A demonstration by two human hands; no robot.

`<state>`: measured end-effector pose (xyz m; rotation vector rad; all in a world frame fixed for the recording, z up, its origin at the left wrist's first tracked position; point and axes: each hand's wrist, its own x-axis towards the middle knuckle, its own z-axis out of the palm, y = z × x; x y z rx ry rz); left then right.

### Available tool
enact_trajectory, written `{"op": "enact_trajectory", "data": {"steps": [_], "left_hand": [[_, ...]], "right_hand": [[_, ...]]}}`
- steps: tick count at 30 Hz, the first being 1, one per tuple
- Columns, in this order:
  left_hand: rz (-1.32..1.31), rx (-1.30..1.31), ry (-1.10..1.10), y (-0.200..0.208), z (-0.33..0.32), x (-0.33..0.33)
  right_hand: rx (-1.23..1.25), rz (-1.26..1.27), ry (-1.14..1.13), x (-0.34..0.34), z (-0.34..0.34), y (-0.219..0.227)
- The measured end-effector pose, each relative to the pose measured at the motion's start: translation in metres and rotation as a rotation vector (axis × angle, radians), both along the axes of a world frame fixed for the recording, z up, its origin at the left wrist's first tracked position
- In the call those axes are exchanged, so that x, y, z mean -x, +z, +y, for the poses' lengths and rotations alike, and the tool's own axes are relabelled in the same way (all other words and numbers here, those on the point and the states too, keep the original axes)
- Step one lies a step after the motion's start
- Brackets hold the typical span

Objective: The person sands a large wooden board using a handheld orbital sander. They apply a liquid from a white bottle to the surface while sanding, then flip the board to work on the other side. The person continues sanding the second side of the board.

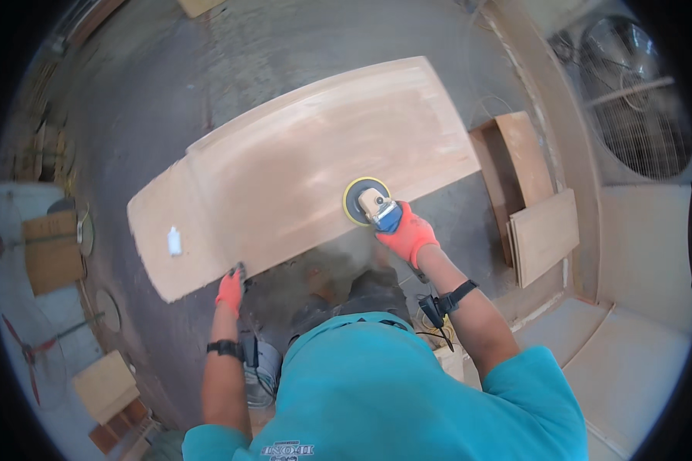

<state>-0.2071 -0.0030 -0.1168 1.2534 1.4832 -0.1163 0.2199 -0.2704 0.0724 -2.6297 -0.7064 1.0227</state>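
Gripping a handheld disc sander with a round yellow pad (366, 201), our right hand in its orange work glove (407, 234) presses the tool flat against a long, pale plywood panel (307, 165) near the middle of the panel's near edge. The fingers wrap tightly round the sander's tan body, wrist low, which seems to keep the pad level on the wood. Our left hand, gloved in the same orange (231, 290), rests on the panel's near edge toward its left end, fingers curled over the rim, apparently steadying the sheet against the push of the machine. A small white bottle-like object (174, 241) lies on the panel close to its left end, well apart from the sander. The panel lies flat, low over the grey concrete floor (146, 84), so we lean over it from above; what carries it we cannot tell. Beyond the panel's right end, several smaller brown wooden boards (534, 207) lie stacked by the wall, and a large caged ventilation fan (638, 107) fills the right-hand wall. A red pedestal fan (34, 353) stands off to the left.
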Motion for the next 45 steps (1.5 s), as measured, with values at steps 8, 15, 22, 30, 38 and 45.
{"op": "enact_trajectory", "data": {"steps": [8, 15, 22, 30, 38, 45], "left_hand": [[-0.324, 0.239, 0.323, 0.035, 0.0, 0.001], [-0.42, -0.026, -0.074, 0.015, 0.013, 0.044], [-0.192, -0.461, -0.373, -0.029, 0.025, 0.06], [0.139, -0.238, -0.203, -0.005, 0.035, 0.018], [-0.038, -0.081, 0.119, -0.002, 0.035, 0.008], [0.112, -0.069, 0.059, 0.025, 0.033, -0.006]], "right_hand": [[-0.041, 0.041, 0.282, 0.135, 0.083, -0.01], [-0.071, 0.067, 0.421, 0.204, 0.138, -0.01], [-0.045, 0.084, 0.324, 0.174, 0.119, 0.005], [-0.002, 0.033, 0.15, 0.097, 0.066, -0.006], [0.037, 0.021, 0.029, 0.025, 0.027, -0.003], [0.009, -0.014, -0.08, -0.055, -0.012, -0.005]]}}
